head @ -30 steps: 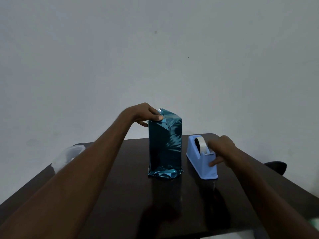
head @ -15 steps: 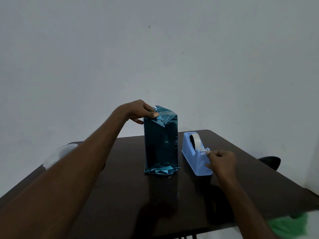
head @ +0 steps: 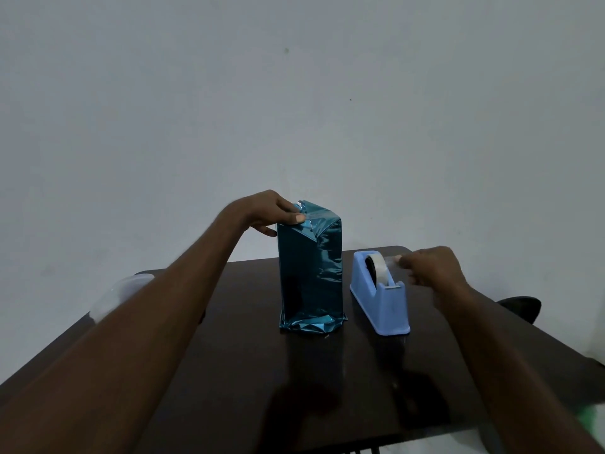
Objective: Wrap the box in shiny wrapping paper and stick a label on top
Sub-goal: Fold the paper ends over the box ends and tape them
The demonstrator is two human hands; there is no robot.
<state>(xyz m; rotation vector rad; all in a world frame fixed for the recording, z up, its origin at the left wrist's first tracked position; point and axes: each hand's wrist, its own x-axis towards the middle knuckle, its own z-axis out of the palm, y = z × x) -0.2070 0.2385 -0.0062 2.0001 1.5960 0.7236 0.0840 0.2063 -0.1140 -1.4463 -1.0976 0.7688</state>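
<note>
head-worn view, forward-down (wide), near table (head: 229, 371)

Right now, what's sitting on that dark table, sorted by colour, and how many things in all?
Teal, shiny: 1, the wrapped box, standing upright
Light blue: 1, the tape dispenser, just right of the box
Clear or whitish: 1, a plastic container at the table's left edge, partly hidden by the arm
Total: 3
</note>
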